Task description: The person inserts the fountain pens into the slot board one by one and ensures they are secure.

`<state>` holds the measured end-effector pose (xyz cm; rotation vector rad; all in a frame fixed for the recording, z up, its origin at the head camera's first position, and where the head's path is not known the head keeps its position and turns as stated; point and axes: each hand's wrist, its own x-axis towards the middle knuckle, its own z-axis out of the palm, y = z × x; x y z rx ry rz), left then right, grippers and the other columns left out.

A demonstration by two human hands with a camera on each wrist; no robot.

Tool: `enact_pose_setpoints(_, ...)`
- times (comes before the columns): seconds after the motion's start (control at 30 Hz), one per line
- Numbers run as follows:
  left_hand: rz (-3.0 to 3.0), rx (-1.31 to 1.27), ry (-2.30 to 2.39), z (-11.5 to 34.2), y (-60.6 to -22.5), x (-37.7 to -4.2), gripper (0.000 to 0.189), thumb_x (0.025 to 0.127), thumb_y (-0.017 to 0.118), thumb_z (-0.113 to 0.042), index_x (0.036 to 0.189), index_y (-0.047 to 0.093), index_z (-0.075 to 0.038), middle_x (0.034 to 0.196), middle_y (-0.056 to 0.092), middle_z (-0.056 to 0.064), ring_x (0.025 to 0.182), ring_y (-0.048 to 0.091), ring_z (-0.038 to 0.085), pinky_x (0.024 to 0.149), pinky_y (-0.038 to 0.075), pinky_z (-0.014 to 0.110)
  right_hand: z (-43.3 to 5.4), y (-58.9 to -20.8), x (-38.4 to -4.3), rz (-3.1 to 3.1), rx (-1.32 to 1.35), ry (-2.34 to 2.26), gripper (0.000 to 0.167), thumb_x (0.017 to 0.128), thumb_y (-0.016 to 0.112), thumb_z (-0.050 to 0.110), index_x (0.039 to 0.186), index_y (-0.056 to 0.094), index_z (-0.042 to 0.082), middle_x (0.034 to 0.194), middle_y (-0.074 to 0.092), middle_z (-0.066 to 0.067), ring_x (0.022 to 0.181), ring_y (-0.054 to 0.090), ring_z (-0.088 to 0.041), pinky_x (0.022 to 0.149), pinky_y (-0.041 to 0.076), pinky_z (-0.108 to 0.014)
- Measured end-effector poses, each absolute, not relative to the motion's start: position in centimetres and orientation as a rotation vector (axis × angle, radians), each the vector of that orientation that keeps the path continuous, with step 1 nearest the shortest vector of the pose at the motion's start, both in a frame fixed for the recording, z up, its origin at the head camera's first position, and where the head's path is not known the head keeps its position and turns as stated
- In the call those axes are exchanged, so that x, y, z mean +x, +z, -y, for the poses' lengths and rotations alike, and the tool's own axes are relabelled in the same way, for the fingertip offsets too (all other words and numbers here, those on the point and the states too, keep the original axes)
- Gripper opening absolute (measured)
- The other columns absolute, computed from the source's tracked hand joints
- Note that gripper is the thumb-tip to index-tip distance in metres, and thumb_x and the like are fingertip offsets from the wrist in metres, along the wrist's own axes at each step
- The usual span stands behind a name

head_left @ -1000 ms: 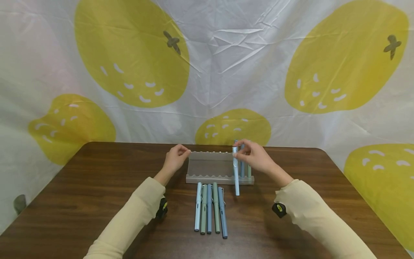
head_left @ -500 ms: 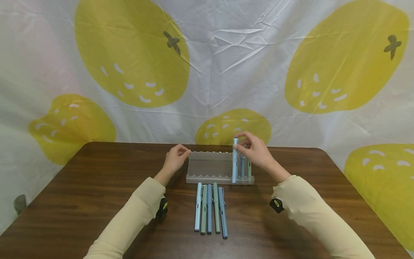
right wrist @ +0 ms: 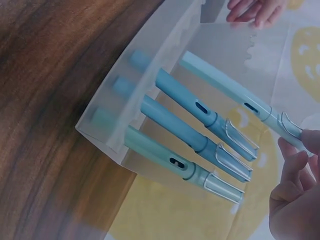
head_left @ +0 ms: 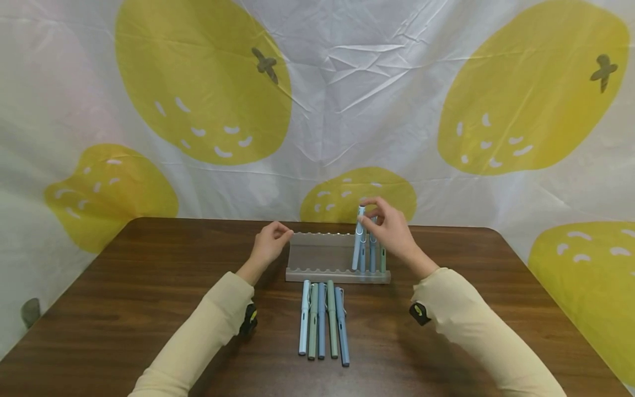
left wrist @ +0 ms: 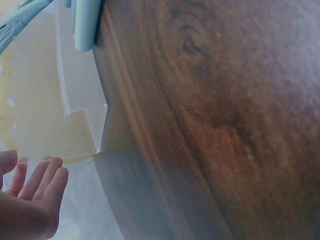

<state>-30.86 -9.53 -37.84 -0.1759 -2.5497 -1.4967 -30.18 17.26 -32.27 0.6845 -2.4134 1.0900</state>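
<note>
My right hand point(head_left: 393, 231) pinches a light blue fountain pen point(right wrist: 225, 86) by its cap end, thumb and fingers near the metal clip. The pen slants, its lower end just behind the front ledge of a frosted clear pen rack point(head_left: 312, 256). To its right, two darker blue pens point(right wrist: 172, 124) and a green pen point(right wrist: 159, 151) stand in the rack's slots, caps up. At the rack's upper left corner, my left hand point(head_left: 268, 243) pinches the edge between thumb and fingers.
Several capped pens lie side by side on the wooden table point(head_left: 188, 264) in front of the rack, among them a pale blue pen point(head_left: 304, 320) and a blue pen point(head_left: 342, 328). Behind the table hangs a white cloth point(head_left: 322, 110) with yellow fruit prints.
My right hand has raised the light blue pen and brought its lower end back from in front of the rack to behind the front ledge. The left hand stays at the corner.
</note>
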Motion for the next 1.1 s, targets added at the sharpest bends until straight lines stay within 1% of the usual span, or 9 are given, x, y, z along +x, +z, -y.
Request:
enact_pose_setpoints(0.17,2.546,-0.176,-1.492,9.4,-37.9,-30.8,0.019,0.088,0.056,-0.019,0.092,0.058,-0.001,0.098,0.061,0.014,0.097,0.055,0.028,0.078,0.043,0.041,-17.1,-33.0,-30.4,2.386,0.689,1.036,0.027,0.083,0.062,0.015,0.109,0.054,0.008,0.082,0.066,-0.007,0.05,0.046,-0.015,0.045,0.037,-0.028)
enact_pose_setpoints(0.5,2.554,-0.174,-1.496,9.4,-37.9,-30.7,0.019,0.088,0.056,-0.019,0.093,0.058,-0.001,0.097,0.061,0.013,0.096,0.055,0.028,0.077,0.043,0.042,-17.0,-34.4,-30.3,2.382,0.718,0.993,0.026,0.083,0.063,0.015,0.107,0.055,0.011,0.081,0.065,-0.005,0.047,0.045,-0.012,0.042,0.035,-0.027)
enact_pose_setpoints(0.77,2.549,-0.173,-1.48,9.4,-37.9,-30.8,0.019,0.087,0.056,-0.019,0.092,0.058,-0.001,0.096,0.062,0.013,0.096,0.055,0.028,0.078,0.043,0.041,-16.9,-34.8,-30.3,2.402,0.731,1.016,0.026,0.083,0.063,0.014,0.107,0.056,0.009,0.079,0.065,-0.003,0.05,0.044,-0.013,0.045,0.036,-0.028)
enact_pose_setpoints(1.1,2.551,-0.166,-1.476,9.5,-37.9,-30.8,0.018,0.087,0.056,-0.018,0.092,0.059,-0.001,0.096,0.062,0.014,0.096,0.056,0.028,0.078,0.043,0.041,-16.9,-34.9,-30.5,2.434,0.743,1.069,0.025,0.084,0.061,0.015,0.108,0.056,0.01,0.08,0.065,-0.002,0.052,0.045,-0.014,0.048,0.036,-0.03)
